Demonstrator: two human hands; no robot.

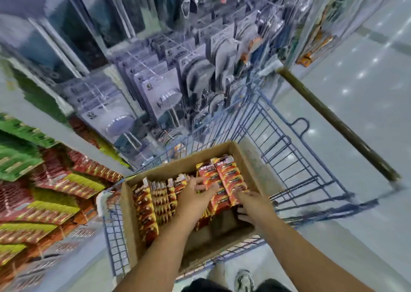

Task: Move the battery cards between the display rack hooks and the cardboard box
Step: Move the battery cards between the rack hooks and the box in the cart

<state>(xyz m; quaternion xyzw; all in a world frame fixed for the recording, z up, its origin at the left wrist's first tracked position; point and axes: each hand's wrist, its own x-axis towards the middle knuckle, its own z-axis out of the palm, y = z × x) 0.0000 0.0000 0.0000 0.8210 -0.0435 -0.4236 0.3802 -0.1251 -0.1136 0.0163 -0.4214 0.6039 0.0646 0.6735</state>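
Battery cards gripped by both hands' fingers inside cart-held cardboard box.

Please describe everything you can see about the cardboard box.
The cardboard box is plain brown, open on top, and sits inside a blue wire cart. Rows of red and yellow battery cards stand in its far part; the near right corner shows bare bottom. The left hand and the right hand reach inside, onto the cards.
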